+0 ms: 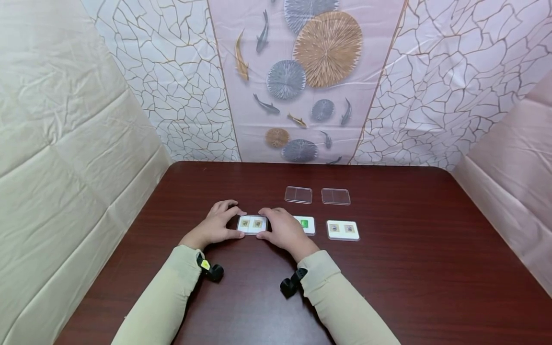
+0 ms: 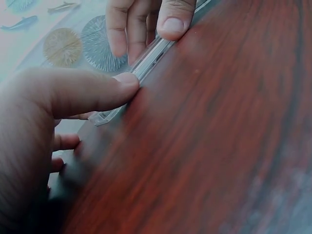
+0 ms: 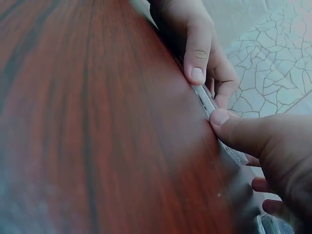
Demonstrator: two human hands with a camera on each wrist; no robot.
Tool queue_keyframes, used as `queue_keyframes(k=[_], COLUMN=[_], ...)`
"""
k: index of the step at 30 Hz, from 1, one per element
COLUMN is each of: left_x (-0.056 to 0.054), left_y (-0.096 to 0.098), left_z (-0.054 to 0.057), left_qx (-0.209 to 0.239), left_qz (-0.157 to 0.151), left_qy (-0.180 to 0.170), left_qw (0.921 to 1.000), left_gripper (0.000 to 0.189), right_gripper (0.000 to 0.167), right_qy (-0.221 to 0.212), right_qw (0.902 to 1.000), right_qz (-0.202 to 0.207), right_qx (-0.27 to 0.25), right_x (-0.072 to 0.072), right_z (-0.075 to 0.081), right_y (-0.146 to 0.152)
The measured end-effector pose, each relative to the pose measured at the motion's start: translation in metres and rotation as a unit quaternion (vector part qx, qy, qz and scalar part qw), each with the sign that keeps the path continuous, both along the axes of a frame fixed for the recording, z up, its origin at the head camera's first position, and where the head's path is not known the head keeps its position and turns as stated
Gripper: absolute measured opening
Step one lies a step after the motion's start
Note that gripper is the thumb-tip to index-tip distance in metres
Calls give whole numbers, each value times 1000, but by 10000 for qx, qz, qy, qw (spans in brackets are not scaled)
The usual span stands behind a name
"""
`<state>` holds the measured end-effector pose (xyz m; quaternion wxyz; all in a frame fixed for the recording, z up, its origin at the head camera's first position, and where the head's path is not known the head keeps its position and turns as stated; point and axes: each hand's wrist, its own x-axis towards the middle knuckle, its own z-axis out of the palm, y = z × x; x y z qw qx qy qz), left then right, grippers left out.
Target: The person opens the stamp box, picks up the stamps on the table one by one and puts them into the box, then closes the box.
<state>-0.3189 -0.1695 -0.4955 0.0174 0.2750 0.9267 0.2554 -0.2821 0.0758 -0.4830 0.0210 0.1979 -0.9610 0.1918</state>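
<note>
A flat clear plastic case [image 1: 252, 224] with a white insert bearing two small tan pictures lies on the table between both hands. My left hand [image 1: 213, 226] pinches its left end, thumb on the near edge and a finger on the far edge. The right end is pinched by my right hand [image 1: 284, 231] in the same way. In the left wrist view the case's thin edge [image 2: 151, 61] shows between the two thumbs. The right wrist view shows that same edge [image 3: 204, 99] low over the wood.
Partly behind my right hand lies a second case [image 1: 305, 224] with a green picture. Farther right is a third case [image 1: 342, 230] with two pictures. Two clear lids [image 1: 298, 194] [image 1: 336, 196] lie behind them on the dark red table [image 1: 409, 278]. Patterned cloth hangs behind.
</note>
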Motion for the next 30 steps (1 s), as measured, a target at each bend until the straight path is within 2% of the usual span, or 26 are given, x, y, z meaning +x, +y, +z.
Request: queue_keyframes(k=[5,8,11,15,21,24,30], left_x=[-1,-1,-2,-1,4,8,15], left_y=[-3,-2,4,17,46,62,86], left_z=[-3,-6,-9,-13,-10,-8,-9], left_qx=[17,54,54,-27,-260,-460,-948], left_qz=[-58,-31,35,27,-373,-445,-203], left_qy=[186,345,478,792,1393,1516,1575], left_qw=[9998,9994,9988,9968,9892,9864,9828], left_gripper=[57,58,60,63,69,71,73], right_gripper=[63,62,56,53,52,50,55], right_qy=[430,752,842,688,458,414,247], right_qw=[9980,9955,9957,9967,9961,9958,9970], right_qz=[466,571,289,-198,-648,-756,-734], right_qx=[59,-50,-267,-392,-398,-312,-43], right_x=[-6,-12,-21,-33,-52,-57,-64], right_z=[1,4,7,9,7,6,6], right_y=[2,9,23,50,84,95,102])
